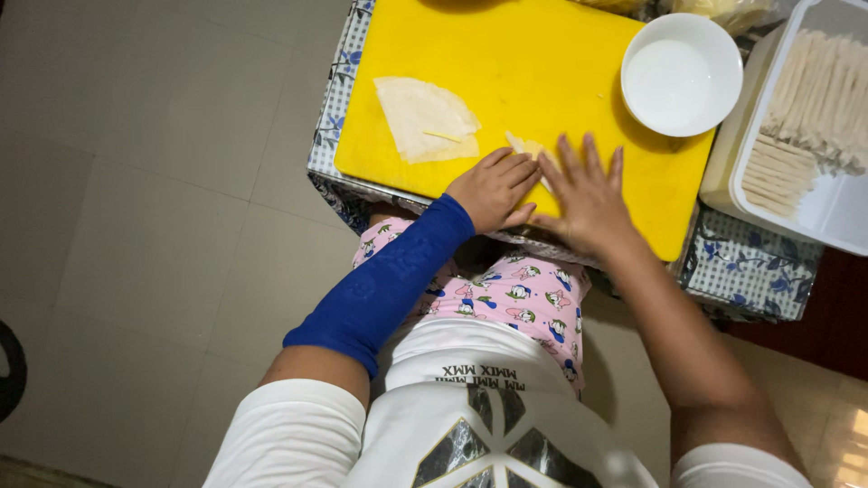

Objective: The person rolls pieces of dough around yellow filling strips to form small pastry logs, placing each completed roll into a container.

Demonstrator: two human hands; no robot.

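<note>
Pastry wrapper, pale and thin, lies at the near edge of the yellow cutting board, mostly hidden under our hands. Our left hand and right hand press flat on it, fingers extended, gripping nothing. We judge it light, limp and easily torn; best handled by its edges. Another folded wrapper lies just beside, a white bowl near.

Wrapper on board, bowl right, tray beyond.
</note>
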